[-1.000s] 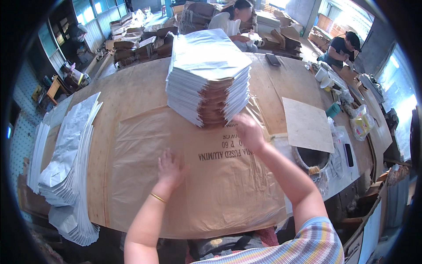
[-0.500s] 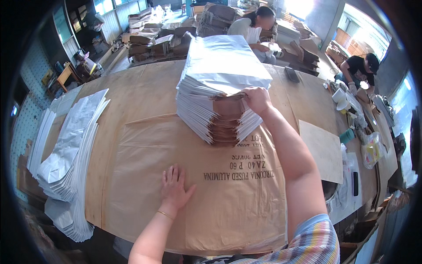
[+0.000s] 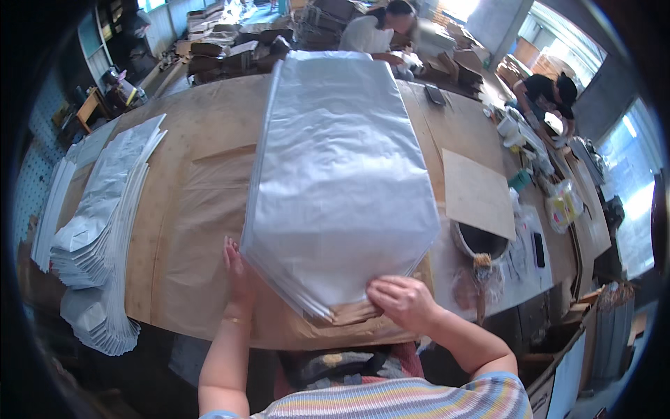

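Observation:
A stack of long white paper bags with pointed, brown-tipped ends lies lengthwise in front of me, its tips toward my body. My right hand is closed on the near brown tip of the bags, thumb and fingers pinching the layered edge. Beside the stack's near left edge stands my left hand, fingers stretched out and pointing up; its palm is close to the bag edges, and whether it presses on them I cannot tell. Underneath, a brown paper sack lies flat, mostly covered by the white stack.
More fanned white bags lie at the table's left. On the right are a beige board, a dark round basin, a brush and a black phone. Two people work beyond the table, among piles of brown bags.
The white stack has come toward me, drawn by my right hand, and now covers most of the brown sack. My left hand has lifted off the sack and turned upright beside the stack.

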The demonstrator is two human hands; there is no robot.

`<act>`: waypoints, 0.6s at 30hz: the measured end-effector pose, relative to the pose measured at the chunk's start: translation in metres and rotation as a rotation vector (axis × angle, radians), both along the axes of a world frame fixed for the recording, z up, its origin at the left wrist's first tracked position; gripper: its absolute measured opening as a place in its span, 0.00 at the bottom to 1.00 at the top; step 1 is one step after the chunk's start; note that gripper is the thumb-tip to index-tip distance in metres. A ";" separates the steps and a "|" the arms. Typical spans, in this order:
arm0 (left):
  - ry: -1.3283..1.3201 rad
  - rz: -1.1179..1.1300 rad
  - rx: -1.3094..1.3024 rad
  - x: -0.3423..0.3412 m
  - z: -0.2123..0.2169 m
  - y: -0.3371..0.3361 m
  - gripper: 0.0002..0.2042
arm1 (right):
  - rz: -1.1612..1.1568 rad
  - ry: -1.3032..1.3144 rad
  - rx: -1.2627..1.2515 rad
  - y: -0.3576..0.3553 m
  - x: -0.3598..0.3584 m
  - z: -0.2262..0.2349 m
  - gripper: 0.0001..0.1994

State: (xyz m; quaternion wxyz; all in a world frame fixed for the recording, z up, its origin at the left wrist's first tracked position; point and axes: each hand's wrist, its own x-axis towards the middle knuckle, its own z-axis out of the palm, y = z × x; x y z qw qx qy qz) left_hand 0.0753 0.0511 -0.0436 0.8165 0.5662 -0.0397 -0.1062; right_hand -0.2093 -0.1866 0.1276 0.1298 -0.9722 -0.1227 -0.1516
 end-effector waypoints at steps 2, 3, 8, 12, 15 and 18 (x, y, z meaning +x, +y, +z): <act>0.196 -0.194 -0.130 -0.047 0.047 0.007 0.34 | 0.033 0.284 0.374 0.001 -0.049 -0.036 0.18; 0.064 -0.243 0.079 -0.056 0.050 0.013 0.33 | -0.049 0.142 0.353 -0.003 -0.055 -0.039 0.22; -0.154 -0.303 0.441 -0.069 0.053 -0.001 0.31 | -1.016 -0.313 1.042 -0.084 -0.033 -0.109 0.33; -0.131 -0.216 0.400 -0.069 0.046 0.000 0.28 | -0.932 -0.062 1.004 -0.079 -0.009 -0.127 0.30; -0.373 -0.239 0.559 -0.100 0.045 0.000 0.22 | -1.014 -0.252 1.084 -0.090 -0.022 -0.162 0.26; -0.510 -0.058 0.831 -0.092 0.029 -0.009 0.22 | -0.950 -0.187 1.056 -0.079 -0.023 -0.152 0.25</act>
